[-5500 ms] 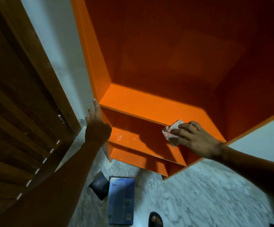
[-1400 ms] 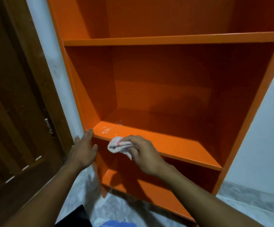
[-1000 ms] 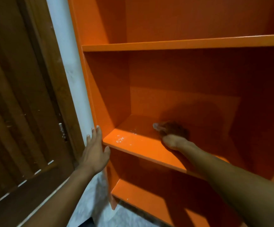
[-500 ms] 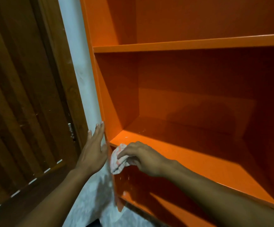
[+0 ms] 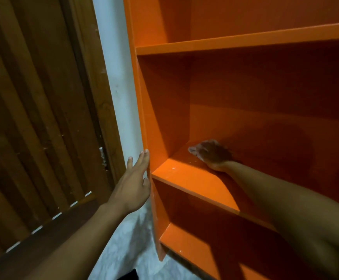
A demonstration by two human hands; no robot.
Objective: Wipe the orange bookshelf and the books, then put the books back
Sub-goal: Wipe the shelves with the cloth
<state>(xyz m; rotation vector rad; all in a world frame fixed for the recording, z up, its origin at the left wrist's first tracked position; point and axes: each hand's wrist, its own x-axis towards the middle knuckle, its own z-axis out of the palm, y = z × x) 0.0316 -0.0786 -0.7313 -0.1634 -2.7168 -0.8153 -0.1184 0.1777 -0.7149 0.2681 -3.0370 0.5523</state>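
Observation:
The orange bookshelf (image 5: 205,179) fills the right of the head view, its shelves holding no books. My right hand (image 5: 213,154) reaches deep into the middle compartment and holds a pale cloth (image 5: 194,149) against the shelf board near the back left corner. My left hand (image 5: 133,188) rests flat with straight fingers on the outer face of the shelf's left side panel. No books show in this frame.
A dark wooden door (image 5: 33,118) stands to the left, with a strip of white wall (image 5: 118,87) between it and the shelf. Marbled floor (image 5: 124,239) lies below. A dark object's corner (image 5: 129,275) shows at the bottom edge.
My right hand has moved with the cloth from the shelf's front left edge to the back of the compartment. My left hand stays on the side panel.

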